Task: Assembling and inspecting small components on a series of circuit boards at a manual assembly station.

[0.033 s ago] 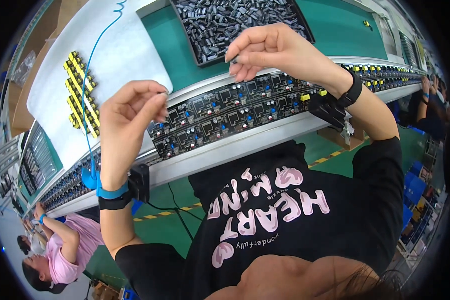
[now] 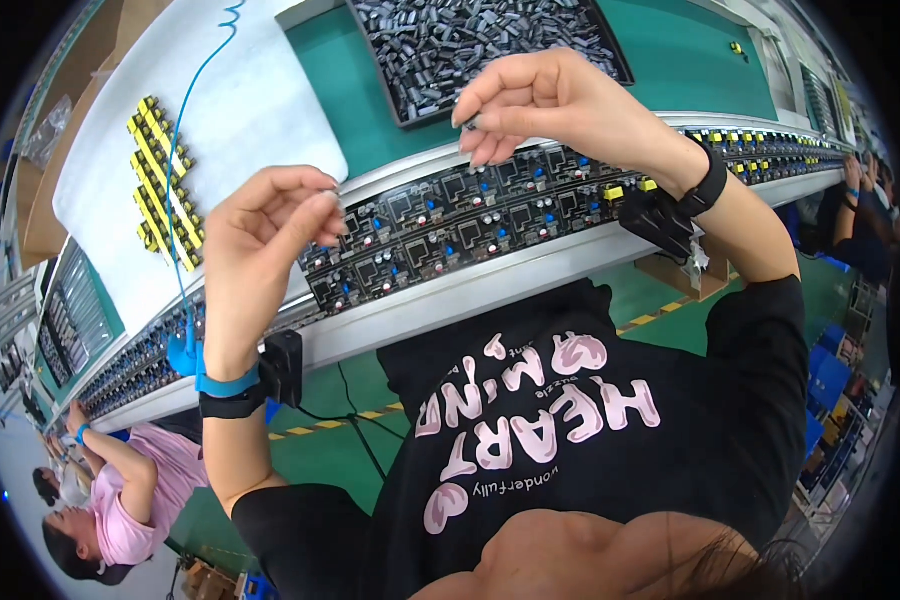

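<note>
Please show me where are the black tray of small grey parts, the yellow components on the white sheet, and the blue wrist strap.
black tray point(image 2: 410, 118): head view, its front rim.
yellow components point(image 2: 160, 190): head view, middle of the cluster.
blue wrist strap point(image 2: 225, 385): head view, band on left wrist.

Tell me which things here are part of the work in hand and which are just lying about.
In use:
left hand, pinching a small part
right hand, pinching a small part
circuit boards on the line
black tray of grey parts

Lying about:
yellow components on the white sheet
blue coiled cord
</note>
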Available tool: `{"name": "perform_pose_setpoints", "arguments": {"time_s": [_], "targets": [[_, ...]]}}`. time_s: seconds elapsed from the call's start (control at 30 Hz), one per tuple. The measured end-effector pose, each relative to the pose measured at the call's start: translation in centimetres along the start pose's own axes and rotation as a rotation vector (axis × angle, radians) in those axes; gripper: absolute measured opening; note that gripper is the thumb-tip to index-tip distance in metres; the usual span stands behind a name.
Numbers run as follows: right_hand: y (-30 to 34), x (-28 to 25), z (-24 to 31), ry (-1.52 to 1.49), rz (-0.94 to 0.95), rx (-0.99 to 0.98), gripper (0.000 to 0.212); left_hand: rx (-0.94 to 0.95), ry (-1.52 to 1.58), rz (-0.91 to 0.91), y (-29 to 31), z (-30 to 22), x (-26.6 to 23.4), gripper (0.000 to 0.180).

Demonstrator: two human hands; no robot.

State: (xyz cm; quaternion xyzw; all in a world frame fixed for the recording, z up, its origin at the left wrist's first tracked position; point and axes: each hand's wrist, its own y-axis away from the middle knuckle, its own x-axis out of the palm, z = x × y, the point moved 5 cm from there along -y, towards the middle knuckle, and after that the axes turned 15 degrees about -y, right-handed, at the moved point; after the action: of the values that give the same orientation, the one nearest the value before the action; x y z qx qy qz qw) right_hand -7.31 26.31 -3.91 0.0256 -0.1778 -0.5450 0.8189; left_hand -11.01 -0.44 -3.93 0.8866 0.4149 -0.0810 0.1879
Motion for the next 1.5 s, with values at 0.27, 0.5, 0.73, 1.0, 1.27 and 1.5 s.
{"name": "perform_pose_setpoints", "arguments": {"time_s": [0.27, 0.5, 0.73, 1.0, 1.27, 1.5], "targets": [[0.3, 2.3, -0.7, 0.27, 0.023, -0.144, 0.015, -0.099, 0.17, 0.016, 2.0, 2.1, 1.2, 0.021], [-0.5, 4.3, -1.1, 0.66, 0.001, -0.253, 0.014, 0.061, -0.27, -0.212, 3.0, 1.6, 0.9, 0.015], [-1.3, 5.6, -2.8, 1.127, 0.09, -0.492, 0.012, 0.216, -0.556, -0.265, 2.6, 0.6, 1.2, 0.015], [-1.6, 5.3, -3.6, 1.105, 0.082, -0.451, 0.009, 0.302, -0.714, -0.145, 1.3, 0.4, 3.4, 0.014], [-1.6, 5.1, -3.7, 1.083, 0.074, -0.441, 0.009, 0.248, -0.653, -0.109, 1.5, 0.6, 3.1, 0.017], [-1.6, 6.0, -3.4, 1.237, 0.204, -0.563, 0.015, -0.043, -0.204, -0.077, 1.7, 2.3, 2.0, 0.019]]}}
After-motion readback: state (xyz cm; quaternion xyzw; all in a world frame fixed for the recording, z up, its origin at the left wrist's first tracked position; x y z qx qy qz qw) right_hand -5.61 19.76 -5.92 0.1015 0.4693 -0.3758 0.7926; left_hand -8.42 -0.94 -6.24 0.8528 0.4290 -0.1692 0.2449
